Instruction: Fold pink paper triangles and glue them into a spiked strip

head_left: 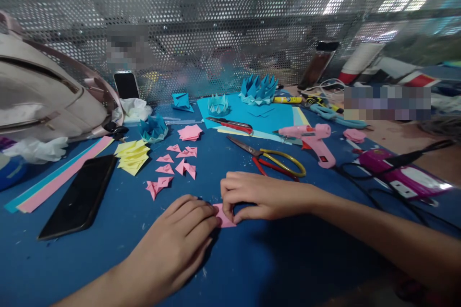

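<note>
A small folded piece of pink paper (225,218) lies on the blue table, between my two hands. My left hand (182,237) has its fingers together and bent, with the fingertips pressed on the paper's left edge. From the right, my right hand (257,196) pinches the paper's right corner between thumb and fingers. Several folded pink paper triangles (164,169) are scattered beyond my left hand. Behind them sits a stack of pink paper (190,132), and to their left a pile of yellow folded paper (132,156). Parts of the pink piece are hidden under my fingers.
Beyond my right hand lie scissors (266,156), a red cutter knife (232,124) and a pink glue gun (309,136) with its cable. Blue paper flowers (258,88) stand at the back. Left are a black phone (79,196), paper strips (63,172) and a bag (43,86).
</note>
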`<move>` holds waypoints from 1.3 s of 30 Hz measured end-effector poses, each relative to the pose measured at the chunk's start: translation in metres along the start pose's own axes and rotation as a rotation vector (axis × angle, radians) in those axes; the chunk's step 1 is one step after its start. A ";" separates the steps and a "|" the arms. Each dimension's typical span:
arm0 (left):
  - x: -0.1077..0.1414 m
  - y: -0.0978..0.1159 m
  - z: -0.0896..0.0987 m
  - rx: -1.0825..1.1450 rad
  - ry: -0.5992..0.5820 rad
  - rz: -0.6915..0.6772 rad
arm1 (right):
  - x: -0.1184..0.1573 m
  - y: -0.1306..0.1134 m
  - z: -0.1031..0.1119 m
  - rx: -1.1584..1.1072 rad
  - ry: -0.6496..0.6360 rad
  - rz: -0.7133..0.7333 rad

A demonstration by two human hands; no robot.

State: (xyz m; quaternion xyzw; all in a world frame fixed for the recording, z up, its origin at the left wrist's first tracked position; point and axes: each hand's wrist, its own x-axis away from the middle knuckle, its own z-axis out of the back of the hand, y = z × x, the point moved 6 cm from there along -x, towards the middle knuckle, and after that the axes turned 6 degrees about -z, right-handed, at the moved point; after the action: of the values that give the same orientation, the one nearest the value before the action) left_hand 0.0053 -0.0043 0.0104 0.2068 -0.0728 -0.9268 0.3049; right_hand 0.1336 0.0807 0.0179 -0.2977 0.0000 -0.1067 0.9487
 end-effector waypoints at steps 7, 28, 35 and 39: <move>0.000 -0.001 -0.002 0.029 -0.029 -0.005 | -0.002 0.003 -0.001 -0.019 0.005 -0.007; -0.001 -0.003 -0.002 -0.061 -0.027 0.007 | -0.005 0.004 -0.005 0.123 0.285 -0.163; -0.006 -0.013 0.004 -0.030 0.103 0.117 | -0.006 0.001 -0.008 0.091 0.294 -0.157; -0.013 -0.026 0.001 0.033 0.085 0.294 | -0.006 0.002 -0.010 0.057 0.333 -0.187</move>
State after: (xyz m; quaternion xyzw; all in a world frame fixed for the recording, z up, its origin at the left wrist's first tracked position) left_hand 0.0003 0.0239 0.0091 0.2377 -0.1044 -0.8613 0.4367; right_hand 0.1274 0.0786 0.0082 -0.2477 0.1263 -0.2423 0.9295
